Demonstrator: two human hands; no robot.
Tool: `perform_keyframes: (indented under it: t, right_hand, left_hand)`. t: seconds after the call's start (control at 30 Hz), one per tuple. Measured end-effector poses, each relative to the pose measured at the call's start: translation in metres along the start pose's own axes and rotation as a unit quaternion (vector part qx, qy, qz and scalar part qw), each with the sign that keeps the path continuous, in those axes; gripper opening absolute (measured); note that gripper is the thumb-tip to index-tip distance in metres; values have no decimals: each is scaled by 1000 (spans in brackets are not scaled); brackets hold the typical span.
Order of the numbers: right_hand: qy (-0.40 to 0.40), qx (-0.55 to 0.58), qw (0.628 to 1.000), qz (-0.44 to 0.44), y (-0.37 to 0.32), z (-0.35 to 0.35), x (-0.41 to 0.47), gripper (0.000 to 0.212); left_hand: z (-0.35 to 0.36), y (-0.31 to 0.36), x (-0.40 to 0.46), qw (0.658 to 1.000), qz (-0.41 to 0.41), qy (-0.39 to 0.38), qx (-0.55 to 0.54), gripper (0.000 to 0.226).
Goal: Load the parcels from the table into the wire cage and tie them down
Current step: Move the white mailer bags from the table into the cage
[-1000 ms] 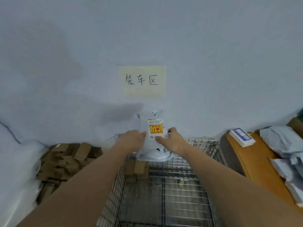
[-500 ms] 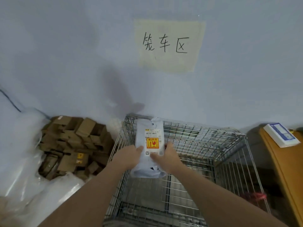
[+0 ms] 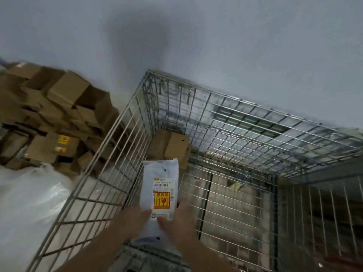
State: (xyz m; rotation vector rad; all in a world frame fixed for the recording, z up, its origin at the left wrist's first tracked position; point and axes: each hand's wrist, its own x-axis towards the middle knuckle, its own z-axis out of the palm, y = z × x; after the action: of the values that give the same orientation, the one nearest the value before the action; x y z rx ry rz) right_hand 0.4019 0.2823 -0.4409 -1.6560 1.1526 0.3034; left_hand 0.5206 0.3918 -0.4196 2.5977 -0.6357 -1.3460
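Wall: a plain pale grey-blue wall [image 3: 235, 46] fills the far side; the cage stands just against it.
Wire cage: an open-topped silver wire-mesh cage [image 3: 245, 122] takes up the centre and right. Its floor looks nearly bare, which suggests loading has barely begun.
Cardboard pile: a heap of small brown cardboard boxes [image 3: 55, 114] lies on the floor to the left, outside the cage's left wall. One more brown cardboard box [image 3: 174, 146] sits at the cage's far left corner; whether inside the mesh or behind it, I cannot tell.
Plastic sheet: crumpled clear plastic wrap [image 3: 29, 203] lies near left, outside the cage.
Parcel: a white soft plastic mailer with a shipping label and an orange fragile sticker [image 3: 159, 191] is held above the cage's near left part, label up, long axis pointing far. The level two-handed hold probably suits the fragile mark.
Left hand [image 3: 131, 218]: closed on the parcel's near left edge, thumb on top.
Right hand [image 3: 180, 218]: closed on the near right edge, thumb on the label; most of the parcel reaches far beyond both hands.
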Motion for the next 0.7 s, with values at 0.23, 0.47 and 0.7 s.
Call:
perform_keyframes:
  t: [0.23, 0.47, 0.7]
  right_hand:
    - [-21, -7, 999, 41, 68, 73, 83, 50]
    - [-9, 20, 999, 38, 91, 117, 150, 50]
    - [43, 71, 993, 87, 75, 147, 195, 44]
  left_hand:
    - [61, -56, 97, 995, -27, -85, 54, 35]
    - [84, -87, 174, 996, -61, -69, 0, 34]
    - [87, -76, 190, 996, -73, 8, -59, 51]
